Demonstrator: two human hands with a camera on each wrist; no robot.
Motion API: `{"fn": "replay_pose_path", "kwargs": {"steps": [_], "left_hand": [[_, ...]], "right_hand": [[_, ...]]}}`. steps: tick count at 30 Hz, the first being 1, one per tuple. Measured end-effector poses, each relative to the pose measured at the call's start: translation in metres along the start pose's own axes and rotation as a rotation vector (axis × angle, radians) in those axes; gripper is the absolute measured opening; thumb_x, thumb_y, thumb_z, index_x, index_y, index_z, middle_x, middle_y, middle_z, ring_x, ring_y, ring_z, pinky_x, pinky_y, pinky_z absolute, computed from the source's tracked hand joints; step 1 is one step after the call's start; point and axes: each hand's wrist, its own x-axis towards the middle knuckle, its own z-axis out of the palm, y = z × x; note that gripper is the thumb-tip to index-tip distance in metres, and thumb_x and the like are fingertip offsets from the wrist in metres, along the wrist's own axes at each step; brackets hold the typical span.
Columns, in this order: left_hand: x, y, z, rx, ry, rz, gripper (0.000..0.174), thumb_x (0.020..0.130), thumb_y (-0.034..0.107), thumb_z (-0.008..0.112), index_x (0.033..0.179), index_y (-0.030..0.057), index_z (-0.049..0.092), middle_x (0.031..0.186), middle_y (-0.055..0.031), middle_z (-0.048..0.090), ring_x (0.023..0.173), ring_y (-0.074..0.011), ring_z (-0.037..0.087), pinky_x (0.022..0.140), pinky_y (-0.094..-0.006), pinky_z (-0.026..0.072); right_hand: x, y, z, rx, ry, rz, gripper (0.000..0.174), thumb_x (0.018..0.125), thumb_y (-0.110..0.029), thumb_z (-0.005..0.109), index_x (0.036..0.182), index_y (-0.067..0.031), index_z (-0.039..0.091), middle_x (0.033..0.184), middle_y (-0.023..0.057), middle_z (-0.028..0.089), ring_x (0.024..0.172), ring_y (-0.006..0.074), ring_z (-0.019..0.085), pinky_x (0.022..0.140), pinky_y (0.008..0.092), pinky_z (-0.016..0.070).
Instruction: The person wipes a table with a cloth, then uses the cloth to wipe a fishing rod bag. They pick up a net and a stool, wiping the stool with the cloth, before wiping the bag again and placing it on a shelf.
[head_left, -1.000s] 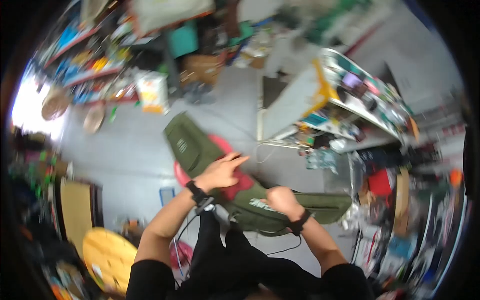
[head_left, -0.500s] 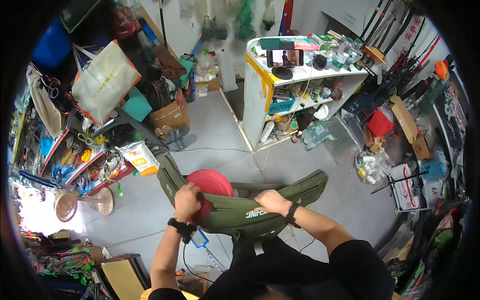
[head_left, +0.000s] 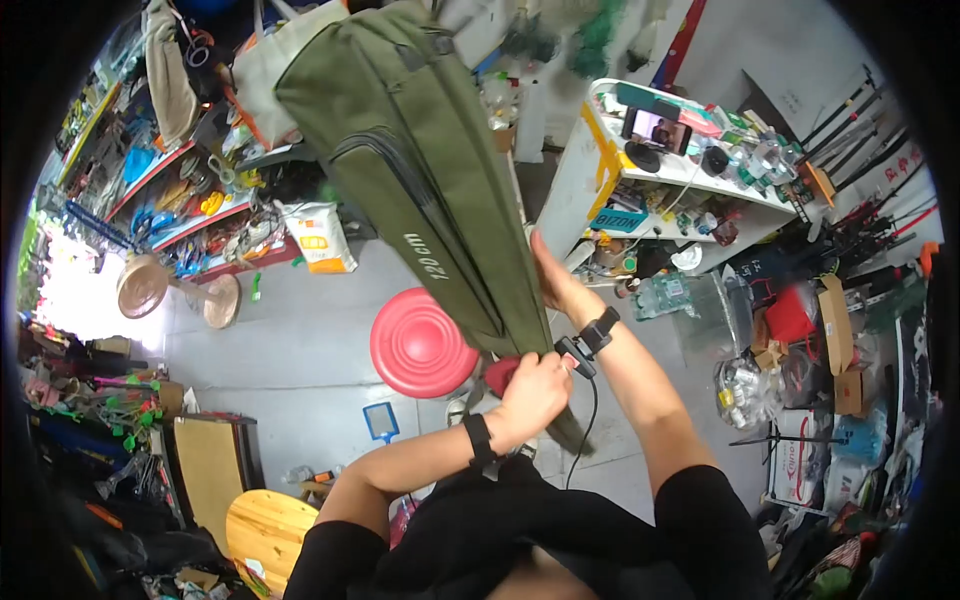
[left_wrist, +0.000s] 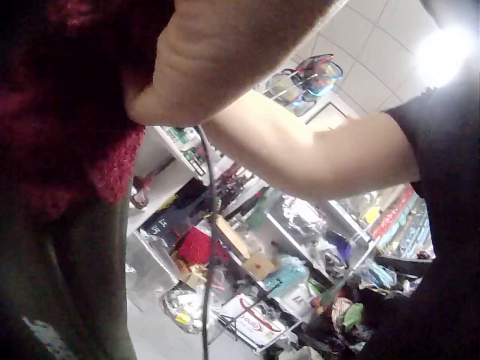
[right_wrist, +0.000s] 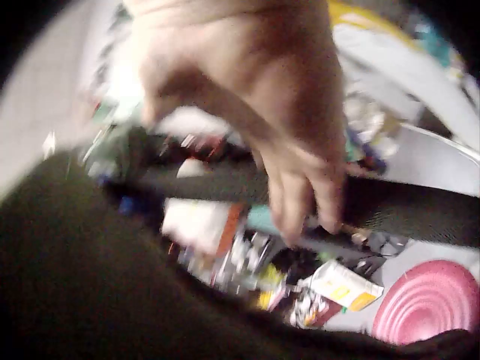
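A long olive-green fishing rod bag, marked "120 cm", is raised at a steep slant, its wide end far from me. My left hand has its fingers curled at the bag's narrow lower part, gripping a dark red cloth there. In the left wrist view the fuzzy red cloth lies against the green fabric, below the hand. My right hand is at the bag's right side, its fingers partly hidden. In the right wrist view those fingers bend over a dark strap beside the bag.
A round red stool stands beneath the bag. A white shelf unit bears a phone on a stand and bottles. Crowded shelves line the left. A blue-framed net is on the floor, and a wooden stool stands lower left.
The bag has swung from lying across in front of me to a steep slant, wide end up and away. My left hand moved right and lower; my right hand moved forward along the bag.
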Motion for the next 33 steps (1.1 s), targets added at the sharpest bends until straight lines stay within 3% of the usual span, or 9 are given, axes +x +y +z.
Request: {"fn": "replay_pose_path", "kwargs": {"steps": [4, 10, 22, 26, 29, 30, 31, 32, 33], "left_hand": [[0.006, 0.005, 0.009, 0.022, -0.066, 0.093, 0.012, 0.07, 0.016, 0.056, 0.074, 0.0088, 0.064, 0.083, -0.0028, 0.054, 0.081, -0.0175, 0.05, 0.065, -0.0313, 0.0365], [0.041, 0.042, 0.044, 0.086, -0.083, 0.288, 0.012, 0.071, 0.016, 0.056, 0.073, 0.0099, 0.066, 0.081, -0.0022, 0.054, 0.081, -0.0184, 0.051, 0.064, -0.0322, 0.036], [0.097, 0.122, -0.006, 0.104, 0.149, 0.709, 0.014, 0.07, 0.023, 0.055, 0.067, 0.0124, 0.065, 0.081, 0.003, 0.05, 0.084, -0.0144, 0.045, 0.071, -0.0284, 0.0309], [0.112, 0.124, 0.016, 0.225, 0.263, 1.028, 0.014, 0.068, 0.026, 0.057, 0.067, 0.0168, 0.067, 0.084, 0.0034, 0.049, 0.089, -0.016, 0.044, 0.074, -0.0293, 0.0319], [0.125, 0.125, 0.039, 0.157, 0.188, 1.064, 0.011, 0.066, 0.026, 0.057, 0.065, 0.019, 0.066, 0.086, 0.0038, 0.051, 0.091, -0.016, 0.045, 0.074, -0.0306, 0.0332], [0.138, 0.124, 0.049, 0.091, 0.161, 1.097, 0.01, 0.066, 0.025, 0.057, 0.064, 0.0197, 0.066, 0.086, 0.0038, 0.052, 0.091, -0.0159, 0.045, 0.073, -0.0312, 0.034], [0.138, 0.124, 0.049, -0.012, 0.092, 1.068, 0.008, 0.065, 0.022, 0.059, 0.064, 0.0183, 0.065, 0.086, 0.0029, 0.053, 0.09, -0.0167, 0.047, 0.073, -0.0313, 0.0353], [0.135, 0.12, 0.046, -0.112, 0.018, 1.039, 0.005, 0.064, 0.02, 0.06, 0.065, 0.0168, 0.065, 0.085, 0.0019, 0.055, 0.09, -0.0175, 0.049, 0.073, -0.0315, 0.0366], [0.127, 0.111, 0.045, -0.29, 0.038, 0.885, 0.005, 0.063, 0.016, 0.062, 0.067, 0.0155, 0.065, 0.087, 0.0009, 0.055, 0.088, -0.0192, 0.051, 0.072, -0.0327, 0.0383]], "right_hand": [[-0.04, -0.095, 0.024, -0.117, -0.181, -0.412, 0.084, 0.084, -0.07, 0.033, 0.134, -0.0032, 0.038, 0.126, 0.0112, 0.053, 0.112, 0.0206, 0.053, 0.097, 0.0364, 0.0377], [-0.077, -0.117, 0.021, -0.777, 0.464, -0.389, 0.045, 0.086, -0.032, 0.065, 0.116, -0.0005, 0.057, 0.101, 0.005, 0.064, 0.088, 0.0129, 0.058, 0.078, 0.0269, 0.0461], [-0.313, -0.177, 0.043, -0.445, 0.961, -0.985, 0.024, 0.077, -0.005, 0.068, 0.1, 0.0019, 0.064, 0.095, 0.0058, 0.066, 0.083, 0.0131, 0.062, 0.076, 0.0285, 0.0492], [-0.406, -0.204, 0.052, -0.107, 0.62, -1.119, 0.04, 0.093, -0.021, 0.052, 0.127, 0.0008, 0.046, 0.116, 0.0131, 0.059, 0.099, 0.0258, 0.06, 0.087, 0.0389, 0.0486], [-0.409, -0.199, 0.03, -0.127, 0.945, -1.221, 0.048, 0.095, -0.036, 0.048, 0.128, -0.001, 0.046, 0.125, 0.0149, 0.054, 0.112, 0.0286, 0.054, 0.094, 0.0442, 0.0445], [-0.417, -0.196, 0.02, -0.091, 0.945, -1.192, 0.05, 0.093, -0.038, 0.05, 0.128, -0.0015, 0.046, 0.126, 0.0134, 0.053, 0.114, 0.028, 0.052, 0.096, 0.0451, 0.0419], [-0.443, -0.191, 0.022, -0.021, 0.624, -1.052, 0.049, 0.092, -0.036, 0.053, 0.127, -0.0028, 0.047, 0.126, 0.0111, 0.054, 0.113, 0.0277, 0.052, 0.097, 0.0441, 0.04], [-0.417, -0.174, -0.003, 0.106, 0.896, -1.229, 0.05, 0.092, -0.037, 0.052, 0.129, -0.0034, 0.046, 0.129, 0.0104, 0.052, 0.117, 0.0297, 0.049, 0.101, 0.0446, 0.0366], [-0.415, -0.162, -0.012, 0.19, 0.824, -1.232, 0.05, 0.092, -0.036, 0.052, 0.13, -0.0034, 0.045, 0.132, 0.0104, 0.05, 0.119, 0.0306, 0.047, 0.102, 0.0459, 0.0349]]}}
